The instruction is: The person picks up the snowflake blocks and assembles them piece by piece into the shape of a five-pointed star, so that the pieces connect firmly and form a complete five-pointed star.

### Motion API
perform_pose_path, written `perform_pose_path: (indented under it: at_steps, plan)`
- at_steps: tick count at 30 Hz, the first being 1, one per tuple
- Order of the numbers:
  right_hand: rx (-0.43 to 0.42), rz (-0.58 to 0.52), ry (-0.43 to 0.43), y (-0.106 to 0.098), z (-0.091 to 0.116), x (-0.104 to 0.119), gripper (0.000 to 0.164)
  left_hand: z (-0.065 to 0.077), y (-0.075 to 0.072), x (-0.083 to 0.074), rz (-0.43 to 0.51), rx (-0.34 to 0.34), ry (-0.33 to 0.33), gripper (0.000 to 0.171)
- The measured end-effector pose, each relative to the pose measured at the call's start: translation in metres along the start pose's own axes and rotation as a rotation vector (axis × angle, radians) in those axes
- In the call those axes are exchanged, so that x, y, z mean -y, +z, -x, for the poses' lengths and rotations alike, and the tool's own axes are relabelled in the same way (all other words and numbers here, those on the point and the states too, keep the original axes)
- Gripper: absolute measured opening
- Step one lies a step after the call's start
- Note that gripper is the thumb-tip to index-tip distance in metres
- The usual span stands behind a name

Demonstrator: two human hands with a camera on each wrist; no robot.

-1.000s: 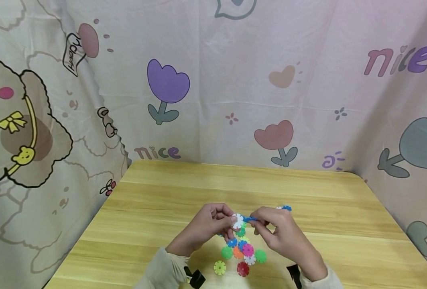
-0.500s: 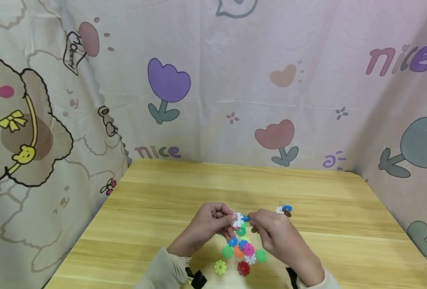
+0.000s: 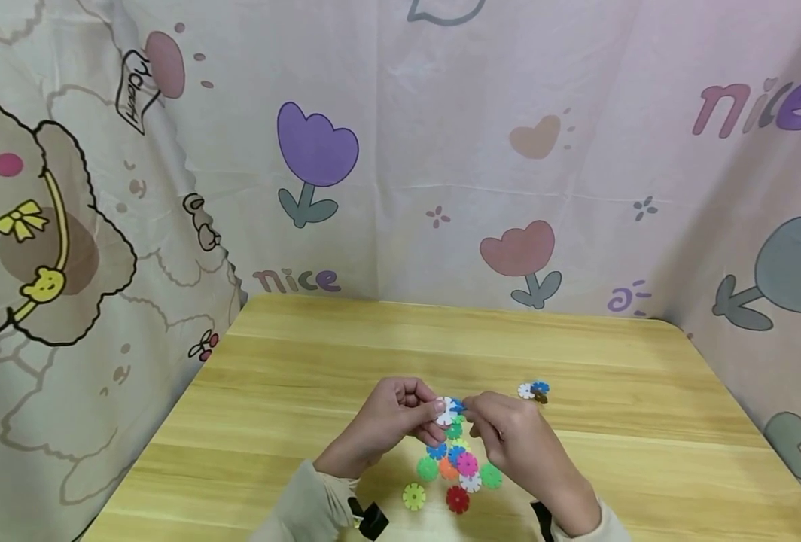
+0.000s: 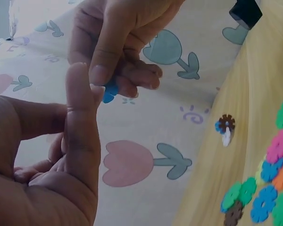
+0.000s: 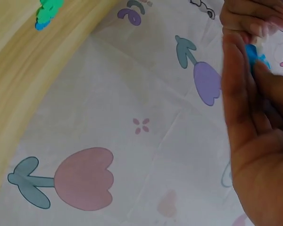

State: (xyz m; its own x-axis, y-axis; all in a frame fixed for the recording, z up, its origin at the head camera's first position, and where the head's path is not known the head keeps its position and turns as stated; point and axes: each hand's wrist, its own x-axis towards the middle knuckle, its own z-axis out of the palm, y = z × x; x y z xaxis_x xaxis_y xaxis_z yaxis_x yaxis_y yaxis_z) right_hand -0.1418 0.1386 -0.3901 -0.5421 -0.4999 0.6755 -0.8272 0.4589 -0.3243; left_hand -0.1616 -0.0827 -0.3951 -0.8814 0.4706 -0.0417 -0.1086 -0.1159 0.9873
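Above the near middle of the table, my left hand (image 3: 387, 421) pinches a white notched disc (image 3: 445, 412), a flat snowflake-shaped building piece, between thumb and fingers. My right hand (image 3: 519, 433) pinches a blue notched disc (image 3: 458, 407) right at the white one's edge, and the two overlap in the head view. In the right wrist view the blue disc (image 5: 255, 57) shows between my right thumb and fingers, with the left fingertips close by. The left wrist view shows only part of the blue disc (image 4: 110, 92); the left fingers hide the white one there.
Loose notched discs lie below the hands, among them a red disc (image 3: 458, 499), a yellow disc (image 3: 414, 497), a pink disc (image 3: 467, 463) and a green disc (image 3: 491, 476). A small cluster with a brown disc (image 4: 227, 122) lies farther right on the wooden table (image 3: 292, 361).
My right hand has shifted slightly left, bringing the blue disc closer over the white one. The small cluster at the right now shows fully. My left hand keeps its grip.
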Motion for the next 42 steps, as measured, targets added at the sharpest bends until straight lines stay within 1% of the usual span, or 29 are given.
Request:
perform_pose_path:
  at_steps: [3,6,9,11,12,14,16,18,20,23,28,31,33,36,39,40,42]
  plan:
    - [0.075,-0.035,0.038,-0.004,0.0,-0.001,0.024,-0.001,-0.002,0.001,-0.018,0.019,0.007,0.015]
    - [0.169,-0.114,0.11,-0.01,-0.001,-0.005,0.015,-0.002,-0.003,0.002,-0.034,0.032,0.017,0.015]
    - [0.286,-0.22,0.234,-0.016,0.001,-0.012,0.01,-0.002,-0.004,0.003,-0.059,0.022,0.043,0.016]
    - [0.378,-0.252,0.326,-0.016,0.003,-0.019,0.007,-0.002,-0.005,0.004,-0.075,0.013,0.063,0.016]
    - [0.425,-0.26,0.357,-0.015,0.005,-0.022,0.005,-0.002,-0.005,0.004,-0.082,0.011,0.07,0.016]
    - [0.513,-0.228,0.409,-0.008,0.008,-0.029,0.004,-0.002,-0.005,0.005,-0.094,0.012,0.079,0.016]
    - [0.587,-0.187,0.446,0.0,0.013,-0.034,0.009,-0.002,-0.004,0.005,-0.101,0.015,0.084,0.016]
    - [0.639,-0.153,0.473,0.007,0.017,-0.037,0.014,-0.002,-0.004,0.006,-0.101,0.02,0.087,0.017]
    - [0.675,-0.128,0.501,0.013,0.019,-0.038,0.017,-0.002,-0.004,0.006,-0.095,0.029,0.095,0.018]
    - [0.691,-0.1,0.52,0.022,0.023,-0.039,0.02,-0.002,-0.004,0.007,-0.082,0.05,0.11,0.019]
    - [0.683,-0.024,0.502,0.032,0.028,-0.041,0.028,-0.003,-0.003,0.007,-0.072,0.07,0.123,0.021]
    - [0.688,-0.01,0.492,0.036,0.029,-0.043,0.029,-0.003,-0.003,0.006,-0.067,0.074,0.123,0.021]
    - [0.693,-0.047,0.506,0.036,0.03,-0.044,0.026,-0.002,-0.003,0.006,-0.066,0.076,0.123,0.021]
    - [0.687,-0.146,0.511,0.031,0.029,-0.047,0.021,-0.002,-0.003,0.007,-0.073,0.078,0.126,0.022]
    - [0.632,-0.227,0.478,0.02,0.023,-0.047,0.019,-0.003,-0.004,0.007,-0.085,0.074,0.131,0.023]
    - [0.596,-0.236,0.454,0.016,0.021,-0.047,0.02,-0.003,-0.004,0.007,-0.087,0.07,0.131,0.023]
    - [0.499,-0.226,0.398,0.007,0.015,-0.044,0.021,-0.003,-0.004,0.006,-0.096,0.059,0.126,0.023]
